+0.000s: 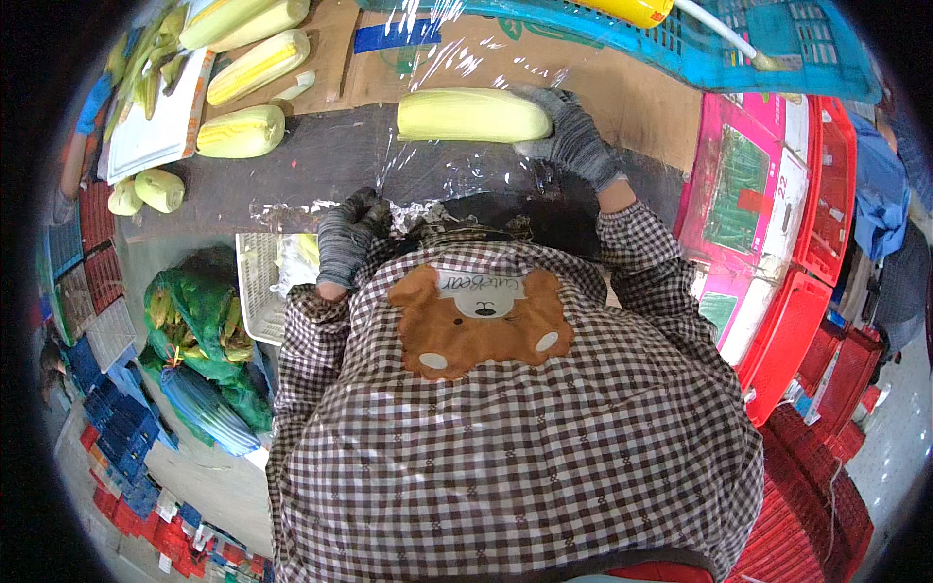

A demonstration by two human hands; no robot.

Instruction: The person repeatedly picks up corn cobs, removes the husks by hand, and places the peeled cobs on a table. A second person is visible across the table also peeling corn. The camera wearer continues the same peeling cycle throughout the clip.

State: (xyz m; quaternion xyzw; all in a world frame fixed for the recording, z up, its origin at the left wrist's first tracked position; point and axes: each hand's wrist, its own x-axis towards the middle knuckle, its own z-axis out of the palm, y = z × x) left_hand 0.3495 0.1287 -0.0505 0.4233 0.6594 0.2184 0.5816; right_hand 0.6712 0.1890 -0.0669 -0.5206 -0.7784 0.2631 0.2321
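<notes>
A pale green ear of corn (471, 115) lies crosswise on the dark work surface in front of me. My right hand (573, 141), in a grey knitted glove, grips its right end. Clear plastic film (457, 63) with bright glints stretches from the far side toward me, around the corn. My left hand (352, 236), gloved the same way, is closed near the table's front edge, with the film's near edge at its fingers. Whether the film passes under or over the corn is hard to see.
More ears of corn (259, 68) lie at the far left beside a white board (155, 136) with husks. Two corn pieces (158, 190) sit at the left edge. A blue crate (807, 49) stands far right, a pink box (739, 185) and red crates (826, 194) right. A green net bag (199, 321) is lower left.
</notes>
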